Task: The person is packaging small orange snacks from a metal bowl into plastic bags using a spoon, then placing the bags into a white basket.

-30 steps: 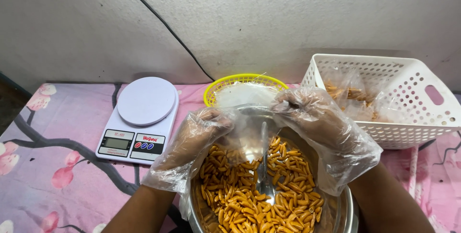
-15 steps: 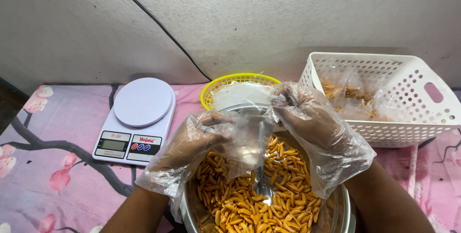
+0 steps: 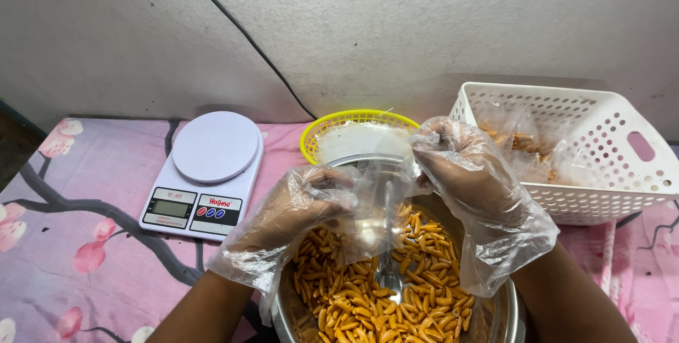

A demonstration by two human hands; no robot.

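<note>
Both my hands wear loose clear plastic gloves. My left hand (image 3: 300, 208) and my right hand (image 3: 460, 173) each pinch a side of a small clear plastic bag (image 3: 375, 205), holding it above a metal bowl (image 3: 506, 307). The bowl is full of orange stick-shaped snacks (image 3: 361, 293). A metal spoon (image 3: 387, 272) stands in the snacks, its handle rising behind the bag.
A white kitchen scale (image 3: 205, 173) sits at the left on the pink flowered cloth (image 3: 71, 244). A yellow mesh basket (image 3: 332, 127) with clear bags lies behind the bowl. A white perforated basket (image 3: 601, 159) at the right holds filled snack bags. A grey wall is close behind.
My hands have shifted slightly and pulled the clear bag wider between them. The view has tilted a little, and the bowl and scale stay put.
</note>
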